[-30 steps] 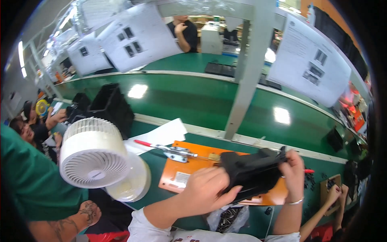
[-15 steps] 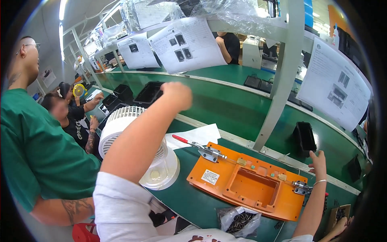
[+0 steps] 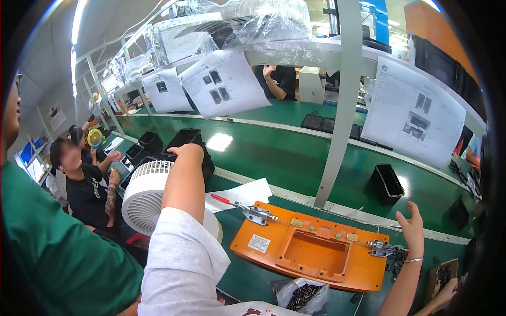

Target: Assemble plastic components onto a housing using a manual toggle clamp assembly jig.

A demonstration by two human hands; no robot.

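Observation:
My left hand (image 3: 188,152) reaches over a white fan (image 3: 142,197) to black plastic boxes at the far left. It overlaps the front of the nearest open black box (image 3: 184,138); one digit points left along the box's side. The other fingers are hidden, so a grip cannot be made out. My right hand (image 3: 412,227) is raised at the right with fingers apart and nothing in them, nearest to an open black box (image 3: 387,181) and the right clamp (image 3: 380,248) of an orange fixture (image 3: 258,224). A red-handled clamp (image 3: 255,213) sits at the fixture's left end.
A bag of small screws (image 3: 303,296) lies before the fixture, and a white sheet (image 3: 245,194) behind it. A grey post (image 3: 337,116) rises from the bench rail. Co-workers stand and sit at the left; another person's hand (image 3: 448,290) is by a carton (image 3: 438,276).
My left hand has moved down and left, nearer the black box's front. The view has shifted, and the person in green appears closer. My right hand stays raised and open.

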